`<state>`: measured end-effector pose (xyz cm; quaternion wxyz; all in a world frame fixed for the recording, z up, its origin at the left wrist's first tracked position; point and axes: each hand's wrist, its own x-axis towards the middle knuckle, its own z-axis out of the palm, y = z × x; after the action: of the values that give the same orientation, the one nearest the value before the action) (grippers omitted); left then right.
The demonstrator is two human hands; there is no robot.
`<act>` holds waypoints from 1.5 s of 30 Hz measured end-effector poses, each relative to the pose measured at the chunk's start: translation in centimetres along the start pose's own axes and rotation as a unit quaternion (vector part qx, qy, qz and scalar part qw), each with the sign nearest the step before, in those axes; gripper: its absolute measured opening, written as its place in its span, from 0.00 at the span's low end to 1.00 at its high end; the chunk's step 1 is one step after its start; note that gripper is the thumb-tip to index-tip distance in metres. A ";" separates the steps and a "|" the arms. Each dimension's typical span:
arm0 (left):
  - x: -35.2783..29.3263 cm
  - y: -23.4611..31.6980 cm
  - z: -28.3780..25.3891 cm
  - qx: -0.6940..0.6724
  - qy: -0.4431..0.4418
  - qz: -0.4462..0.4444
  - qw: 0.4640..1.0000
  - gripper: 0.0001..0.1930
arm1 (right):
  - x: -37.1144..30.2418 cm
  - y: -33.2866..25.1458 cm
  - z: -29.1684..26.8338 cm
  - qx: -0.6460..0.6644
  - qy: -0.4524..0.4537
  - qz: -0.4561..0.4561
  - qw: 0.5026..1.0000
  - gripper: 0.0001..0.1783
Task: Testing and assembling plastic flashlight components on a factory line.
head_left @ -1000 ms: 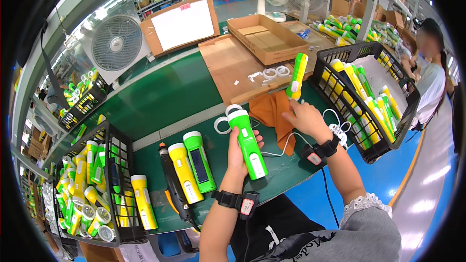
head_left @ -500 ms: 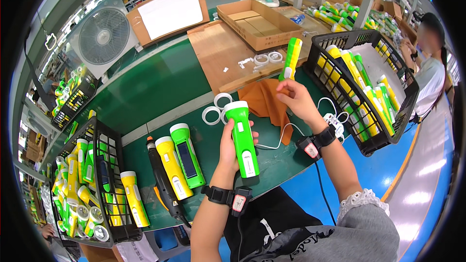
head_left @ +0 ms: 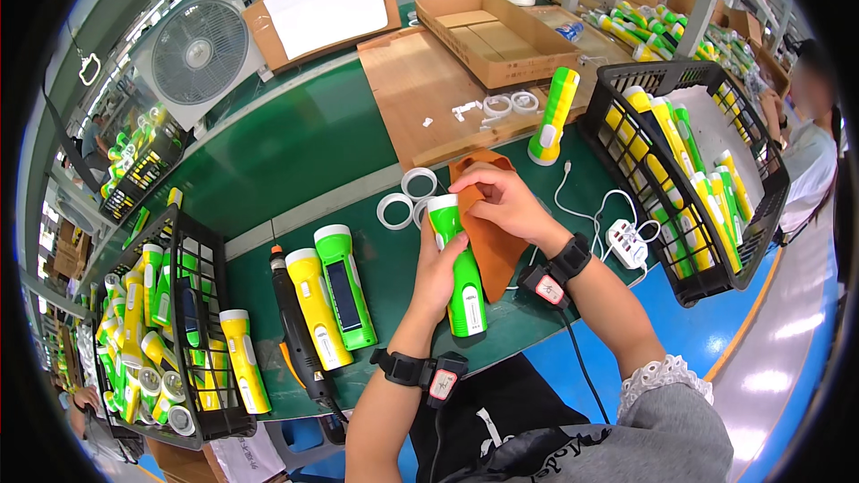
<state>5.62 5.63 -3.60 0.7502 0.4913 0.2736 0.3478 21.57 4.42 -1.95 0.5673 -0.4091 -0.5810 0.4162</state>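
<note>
A green flashlight [head_left: 467, 297] with a white head rests in my left hand [head_left: 433, 275], whose fingers wrap round its upper half. Pinched in my right hand [head_left: 508, 201] is an orange-brown cloth [head_left: 490, 250], which hangs down beside the flashlight; the fingertips are close to its white head. Left of my hands lie a green flashlight with a dark solar panel [head_left: 347, 291], a yellow flashlight [head_left: 319, 306] and a black electric screwdriver [head_left: 293, 322]. Several white rings [head_left: 395, 212] lie just beyond my left hand. A yellow-and-green flashlight [head_left: 555, 116] stands upright farther off.
A black basket [head_left: 684, 291] of flashlights stands at right, another black basket [head_left: 215, 282] at left, with a yellow flashlight [head_left: 243, 362] beside it. Near the right basket lies a white USB power strip [head_left: 628, 243] with cables. Behind are a cardboard tray [head_left: 501, 72] and a fan [head_left: 199, 49].
My right hand has moved left from near the upright flashlight and taken hold of the cloth, lifting it toward the flashlight in my left hand. That flashlight has turned slightly.
</note>
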 end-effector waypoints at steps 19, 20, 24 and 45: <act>0.5 -0.7 -0.6 0.147 -0.040 0.132 0.979 0.37 | -0.7 -1.7 0.3 0.095 0.052 0.134 0.985 0.15; 0.3 -1.0 -0.8 0.147 -0.040 0.132 0.979 0.37 | -0.6 -1.5 0.2 0.094 0.051 0.135 0.985 0.15; 0.0 0.0 -0.1 0.084 -0.059 0.059 0.993 0.38 | -0.7 -1.4 -0.1 0.105 0.041 0.104 0.988 0.13; -0.6 0.7 0.2 0.040 -0.078 0.043 0.995 0.37 | -0.8 -1.5 -0.2 0.071 0.043 0.089 0.993 0.13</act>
<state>5.25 5.27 -2.83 0.7333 0.5580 0.2069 0.3286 21.75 3.20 -0.79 0.5801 -0.4353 -0.4865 0.4871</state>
